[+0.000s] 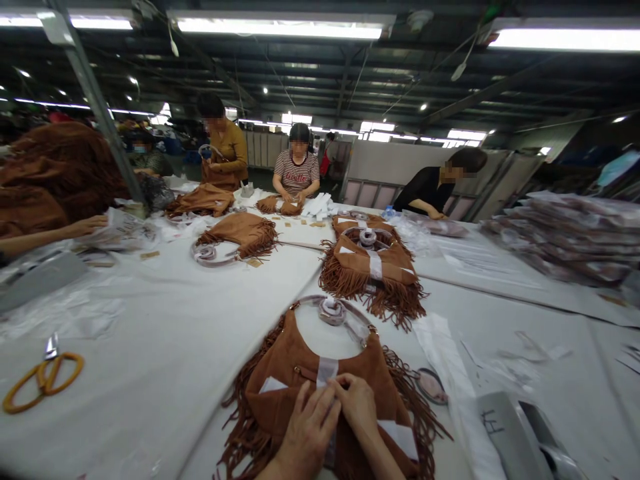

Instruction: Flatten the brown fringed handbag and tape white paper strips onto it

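A brown suede fringed handbag (280, 363) lies on the white table in front of me, its wrapped handle pointing away. A pale translucent strip (327, 370) runs down its middle, across a small zipper pull tab (305, 373). My left hand (313, 420) rests on the bag with its fingers stretched out beside the strip. Fingertips of my right hand (357, 403) are pinched together at the strip's edge. White paper pieces (400, 437) show at both sides of the bag. A coiled, wrapped strap (331, 311) sits inside the handle loop.
Orange-handled scissors (47, 380) lie at left, a grey tape dispenser (520, 433) at right. More fringed bags (373, 263) lie beyond mine. A stack of wrapped bags (565, 233) stands at far right. Several co-workers surround the table; a person's arm (60, 235) reaches in from the left.
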The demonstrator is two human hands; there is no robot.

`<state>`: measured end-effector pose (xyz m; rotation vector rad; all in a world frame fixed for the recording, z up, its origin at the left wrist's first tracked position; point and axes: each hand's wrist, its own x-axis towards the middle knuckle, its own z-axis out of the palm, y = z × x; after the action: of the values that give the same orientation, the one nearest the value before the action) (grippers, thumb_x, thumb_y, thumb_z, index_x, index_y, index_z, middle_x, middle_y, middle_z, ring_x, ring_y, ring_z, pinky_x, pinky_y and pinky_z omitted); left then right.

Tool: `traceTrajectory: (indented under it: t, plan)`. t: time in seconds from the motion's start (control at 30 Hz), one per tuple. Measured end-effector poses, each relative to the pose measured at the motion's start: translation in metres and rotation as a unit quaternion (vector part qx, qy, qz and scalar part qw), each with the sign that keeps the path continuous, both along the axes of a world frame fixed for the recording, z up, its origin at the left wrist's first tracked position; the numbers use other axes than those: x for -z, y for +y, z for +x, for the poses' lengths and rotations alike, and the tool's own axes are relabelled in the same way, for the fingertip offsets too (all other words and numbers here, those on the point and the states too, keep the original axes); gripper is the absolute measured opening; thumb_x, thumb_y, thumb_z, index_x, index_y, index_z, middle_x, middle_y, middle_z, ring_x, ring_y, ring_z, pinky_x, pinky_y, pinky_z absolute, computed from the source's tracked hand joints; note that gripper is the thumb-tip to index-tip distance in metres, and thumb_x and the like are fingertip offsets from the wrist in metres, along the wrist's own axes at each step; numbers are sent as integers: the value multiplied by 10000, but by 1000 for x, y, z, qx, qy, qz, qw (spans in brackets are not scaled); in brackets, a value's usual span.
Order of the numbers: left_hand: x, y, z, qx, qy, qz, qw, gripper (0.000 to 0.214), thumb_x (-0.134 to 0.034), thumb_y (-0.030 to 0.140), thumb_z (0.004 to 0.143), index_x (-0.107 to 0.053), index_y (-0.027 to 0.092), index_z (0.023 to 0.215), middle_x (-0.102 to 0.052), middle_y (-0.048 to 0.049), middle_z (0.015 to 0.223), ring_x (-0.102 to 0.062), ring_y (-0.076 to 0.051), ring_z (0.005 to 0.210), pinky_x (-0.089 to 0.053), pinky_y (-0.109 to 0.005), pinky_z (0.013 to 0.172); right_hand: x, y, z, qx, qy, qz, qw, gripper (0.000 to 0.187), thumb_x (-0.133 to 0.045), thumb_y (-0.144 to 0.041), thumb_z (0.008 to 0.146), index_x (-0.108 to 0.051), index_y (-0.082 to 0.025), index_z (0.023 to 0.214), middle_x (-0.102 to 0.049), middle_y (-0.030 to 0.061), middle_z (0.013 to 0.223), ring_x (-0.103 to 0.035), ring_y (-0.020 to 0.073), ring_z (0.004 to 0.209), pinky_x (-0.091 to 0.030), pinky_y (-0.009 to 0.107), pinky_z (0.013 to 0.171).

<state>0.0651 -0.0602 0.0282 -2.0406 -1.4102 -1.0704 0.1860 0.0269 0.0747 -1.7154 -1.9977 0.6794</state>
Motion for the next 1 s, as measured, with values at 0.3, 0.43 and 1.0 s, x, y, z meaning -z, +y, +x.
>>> traceTrajectory:
  t: [0.3, 0.43, 1.0]
  plan:
    - [16, -2, -5, 17, 123, -97, 987, 786, -408, 578, 882, -229, 61, 1446, -208, -148, 1533, -132, -304, 1424, -176, -493, 1112, 3, -3, 2, 2, -6, 21, 1000, 329, -467, -448, 825, -688, -220, 740, -714, 60, 777, -654, 255, 768, -456, 350, 705]
    - [21, -3, -4, 6, 123, -117, 985, 835, -357, 642, 876, -221, 49, 1448, -217, -164, 1525, -142, -313, 1422, -207, -505, 1097, 4, -3, 0, 2, -4, 34, 999, 343, -455, -467, 841, -685, -233, 740, -711, 52, 765, -659, 256, 766, -467, 359, 722]
    - [32, 1, -2, 26, 113, -144, 983, 880, -415, 667, 836, -235, 64, 1451, -375, -194, 1446, -289, -343, 1358, -252, -486, 1069, 17, 4, 7, -275, -203, 247, 906, 440, -326, -191, 942, -438, -170, 1367, -486, 111, 1383, -404, 253, 1307, -295, 484, 1090]
